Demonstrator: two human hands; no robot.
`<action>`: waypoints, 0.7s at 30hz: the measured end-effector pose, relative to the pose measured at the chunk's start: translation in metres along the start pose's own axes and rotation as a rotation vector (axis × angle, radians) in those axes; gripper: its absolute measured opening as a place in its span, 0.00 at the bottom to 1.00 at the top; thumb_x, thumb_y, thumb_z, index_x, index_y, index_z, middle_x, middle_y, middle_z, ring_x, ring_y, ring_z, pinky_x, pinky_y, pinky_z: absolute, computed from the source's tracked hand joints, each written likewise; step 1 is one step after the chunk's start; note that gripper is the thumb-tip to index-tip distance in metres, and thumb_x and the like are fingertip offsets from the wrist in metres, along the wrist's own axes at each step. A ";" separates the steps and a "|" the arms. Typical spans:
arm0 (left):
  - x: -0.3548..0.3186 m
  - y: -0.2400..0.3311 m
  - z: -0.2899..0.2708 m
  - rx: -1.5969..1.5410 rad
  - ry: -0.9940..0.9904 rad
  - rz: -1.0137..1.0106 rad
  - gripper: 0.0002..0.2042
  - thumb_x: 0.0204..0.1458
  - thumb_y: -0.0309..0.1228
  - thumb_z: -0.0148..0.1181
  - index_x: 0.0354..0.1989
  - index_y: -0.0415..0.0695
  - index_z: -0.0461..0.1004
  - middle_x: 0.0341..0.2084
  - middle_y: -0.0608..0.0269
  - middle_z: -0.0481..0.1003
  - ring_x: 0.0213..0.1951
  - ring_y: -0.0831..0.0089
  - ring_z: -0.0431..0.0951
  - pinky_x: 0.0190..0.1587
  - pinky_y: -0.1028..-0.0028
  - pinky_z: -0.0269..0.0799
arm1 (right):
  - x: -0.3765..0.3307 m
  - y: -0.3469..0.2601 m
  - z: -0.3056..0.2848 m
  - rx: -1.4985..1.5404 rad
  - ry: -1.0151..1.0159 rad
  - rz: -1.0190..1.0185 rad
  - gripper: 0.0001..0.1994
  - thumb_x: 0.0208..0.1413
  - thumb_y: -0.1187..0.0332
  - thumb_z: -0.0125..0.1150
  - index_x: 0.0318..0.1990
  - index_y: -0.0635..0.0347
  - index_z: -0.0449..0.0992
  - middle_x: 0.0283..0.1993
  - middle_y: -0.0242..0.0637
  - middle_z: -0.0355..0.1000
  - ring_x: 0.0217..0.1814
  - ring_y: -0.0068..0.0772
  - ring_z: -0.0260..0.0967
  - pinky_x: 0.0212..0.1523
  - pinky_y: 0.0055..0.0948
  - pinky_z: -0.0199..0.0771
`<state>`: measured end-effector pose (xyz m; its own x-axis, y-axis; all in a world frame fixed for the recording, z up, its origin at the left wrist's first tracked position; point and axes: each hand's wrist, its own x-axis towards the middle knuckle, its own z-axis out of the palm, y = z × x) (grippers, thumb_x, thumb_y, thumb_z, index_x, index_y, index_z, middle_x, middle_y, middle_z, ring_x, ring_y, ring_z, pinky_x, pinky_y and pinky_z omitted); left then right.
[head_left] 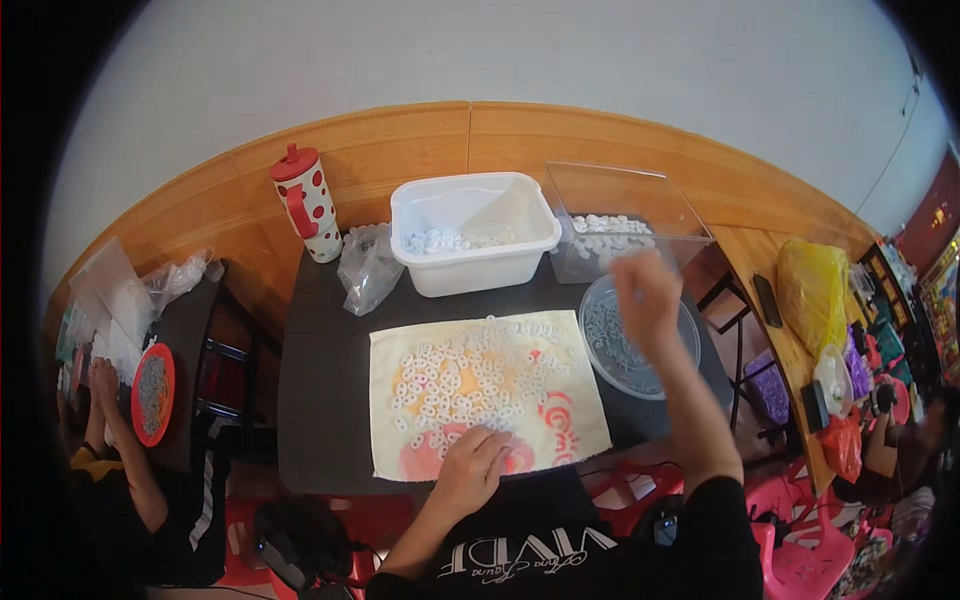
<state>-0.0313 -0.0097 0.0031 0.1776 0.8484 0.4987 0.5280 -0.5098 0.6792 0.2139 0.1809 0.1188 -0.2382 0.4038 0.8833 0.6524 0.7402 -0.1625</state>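
1. Near lower edge of cream towel (588, 400): left hand (470, 468), fingers bent toward thumb; can't tell whether gripping anything.
2. Over round clear tub (655, 392) of small grey parts (612, 338): right hand (648, 292), loosely curled, blurred; can't tell whether gripping anything.
3. Across towel on dark table (325, 400): scattered small white pieces (487, 368).
4. Behind: white basin (480, 270) and clear box (578, 265), more whitish pieces inside both.

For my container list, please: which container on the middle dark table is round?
The clear dish holding grey pieces, right of the cloth; the white tub and clear box are both roughly rectangular.
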 end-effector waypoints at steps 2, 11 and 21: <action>0.003 0.000 0.004 -0.017 -0.006 0.043 0.10 0.49 0.19 0.63 0.41 0.35 0.78 0.30 0.51 0.74 0.32 0.54 0.77 0.33 0.64 0.74 | 0.037 0.049 -0.001 -0.050 0.117 0.076 0.02 0.54 0.79 0.60 0.30 0.65 0.75 0.25 0.38 0.70 0.24 0.32 0.67 0.26 0.30 0.64; -0.003 -0.001 0.002 -0.013 0.042 0.064 0.11 0.49 0.17 0.60 0.41 0.34 0.78 0.31 0.50 0.74 0.33 0.54 0.77 0.34 0.65 0.74 | -0.076 -0.045 0.018 0.371 -0.242 0.267 0.04 0.51 0.83 0.63 0.31 0.64 0.77 0.31 0.39 0.75 0.30 0.29 0.73 0.28 0.25 0.70; -0.006 -0.006 0.004 -0.105 0.097 0.041 0.09 0.51 0.18 0.58 0.40 0.36 0.79 0.31 0.52 0.74 0.33 0.56 0.77 0.35 0.67 0.73 | -0.140 -0.090 0.016 0.286 -0.369 -0.091 0.10 0.41 0.82 0.61 0.34 0.63 0.77 0.33 0.42 0.73 0.34 0.46 0.73 0.33 0.37 0.74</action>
<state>-0.0320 -0.0109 -0.0060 0.1132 0.8115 0.5733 0.4317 -0.5599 0.7072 0.1772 0.0665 0.0029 -0.5585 0.4559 0.6930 0.4047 0.8790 -0.2522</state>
